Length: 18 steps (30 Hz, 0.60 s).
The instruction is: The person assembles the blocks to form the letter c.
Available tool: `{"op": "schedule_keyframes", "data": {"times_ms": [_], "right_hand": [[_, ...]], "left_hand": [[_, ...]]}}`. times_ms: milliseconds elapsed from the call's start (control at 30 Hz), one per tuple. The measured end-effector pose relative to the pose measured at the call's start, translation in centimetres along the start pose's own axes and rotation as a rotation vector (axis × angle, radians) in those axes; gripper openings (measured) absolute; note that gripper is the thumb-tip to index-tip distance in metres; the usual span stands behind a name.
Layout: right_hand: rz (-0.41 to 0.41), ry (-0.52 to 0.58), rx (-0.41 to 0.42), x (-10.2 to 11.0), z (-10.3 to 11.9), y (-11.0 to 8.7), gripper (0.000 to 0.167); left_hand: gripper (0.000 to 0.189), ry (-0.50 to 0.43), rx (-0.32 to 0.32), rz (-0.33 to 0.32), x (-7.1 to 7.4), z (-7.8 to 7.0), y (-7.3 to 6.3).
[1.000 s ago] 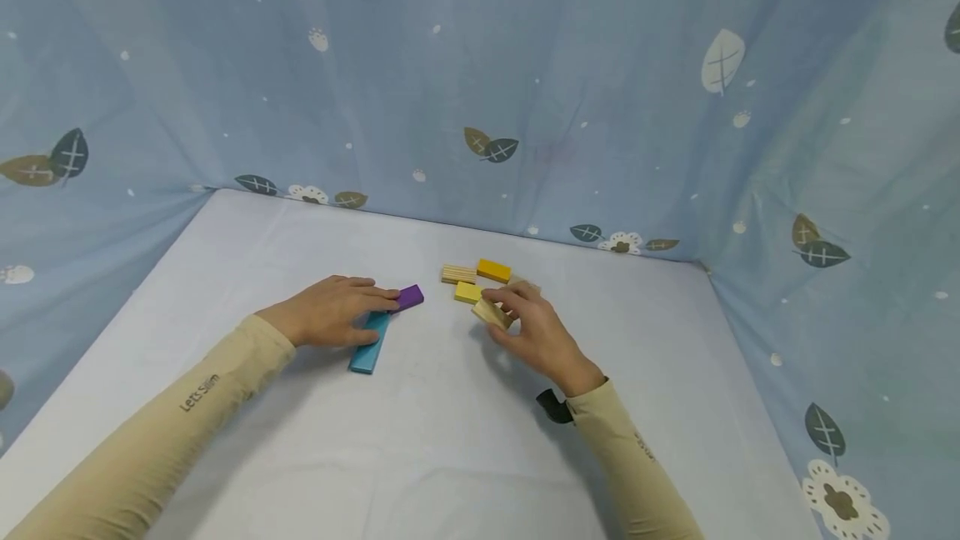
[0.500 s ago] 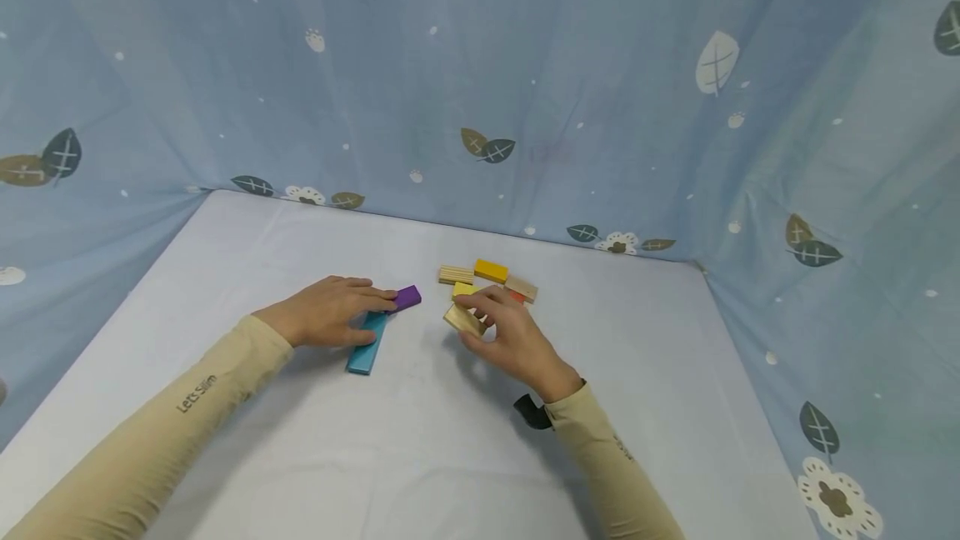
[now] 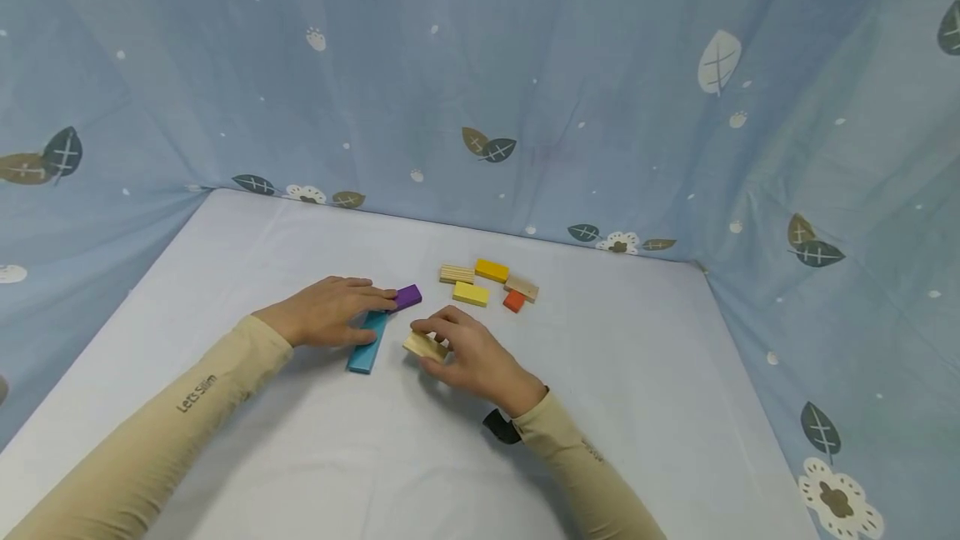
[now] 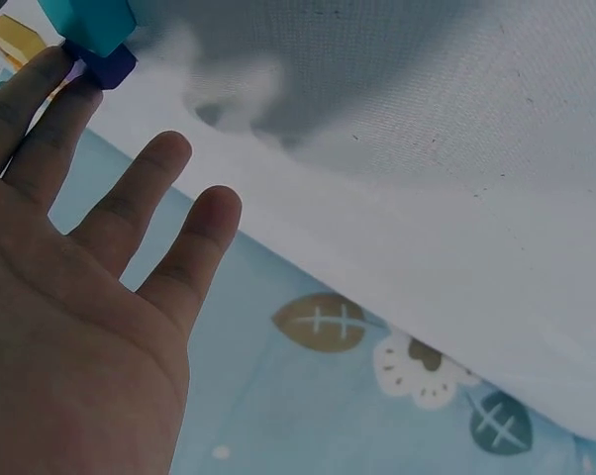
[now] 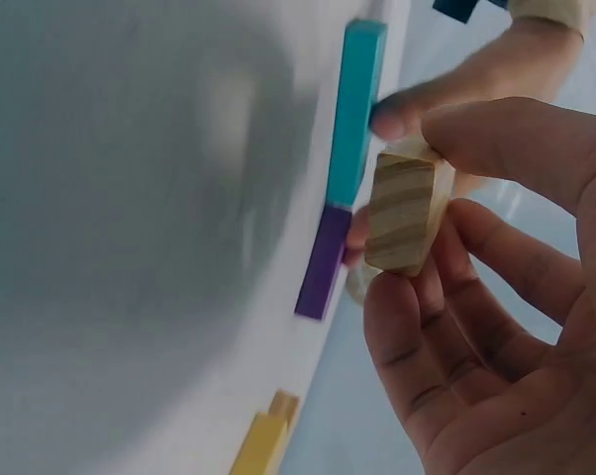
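My right hand [image 3: 476, 357] pinches a plain wooden block [image 3: 423, 346] between thumb and fingers, just above the table and to the right of a long teal block [image 3: 363, 359]. Striped grain shows on the end of this wooden block [image 5: 399, 218] in the right wrist view. Flat over the left side lies my left hand [image 3: 326, 312], its fingertips touching a purple block [image 3: 408, 297] and its thumb on the teal block. End to end, the teal block [image 5: 358, 109] and purple block [image 5: 324, 262] meet at an angle.
Behind the right hand lie a striped wooden block [image 3: 457, 274], an orange-yellow block [image 3: 492, 270], a light yellow block [image 3: 470, 293], a tan block [image 3: 522, 287] and a small red block [image 3: 513, 301]. A blue patterned curtain [image 3: 405, 90] borders the white table [image 3: 637, 373].
My right hand has carried the wooden block left and toward me, from beside the yellow block to near the teal one, uncovering the red block. The left hand has stayed in place.
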State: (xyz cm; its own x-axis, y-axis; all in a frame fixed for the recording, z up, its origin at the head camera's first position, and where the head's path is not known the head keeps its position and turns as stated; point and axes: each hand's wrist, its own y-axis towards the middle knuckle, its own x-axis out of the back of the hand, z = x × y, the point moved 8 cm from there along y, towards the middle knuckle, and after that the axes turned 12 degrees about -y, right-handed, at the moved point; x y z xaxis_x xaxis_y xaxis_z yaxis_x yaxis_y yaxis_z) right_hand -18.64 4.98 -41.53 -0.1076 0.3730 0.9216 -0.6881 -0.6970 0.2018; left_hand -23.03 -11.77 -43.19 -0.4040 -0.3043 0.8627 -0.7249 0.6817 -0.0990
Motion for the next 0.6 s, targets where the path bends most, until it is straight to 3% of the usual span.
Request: {"op": "schedule_keyframes", "data": {"times_ms": [333, 600], "right_hand": [[0.111, -0.040, 0.018, -2.6, 2.3, 0.9, 0.043], [0.203, -0.035, -0.022, -3.7, 1.9, 1.3, 0.046]], "left_hand": [[0.052, -0.001, -0.017, -0.004, 0.1, -0.1, -0.2], [0.054, -0.022, -0.004, 0.008, 0.1, -0.3, -0.1]]}}
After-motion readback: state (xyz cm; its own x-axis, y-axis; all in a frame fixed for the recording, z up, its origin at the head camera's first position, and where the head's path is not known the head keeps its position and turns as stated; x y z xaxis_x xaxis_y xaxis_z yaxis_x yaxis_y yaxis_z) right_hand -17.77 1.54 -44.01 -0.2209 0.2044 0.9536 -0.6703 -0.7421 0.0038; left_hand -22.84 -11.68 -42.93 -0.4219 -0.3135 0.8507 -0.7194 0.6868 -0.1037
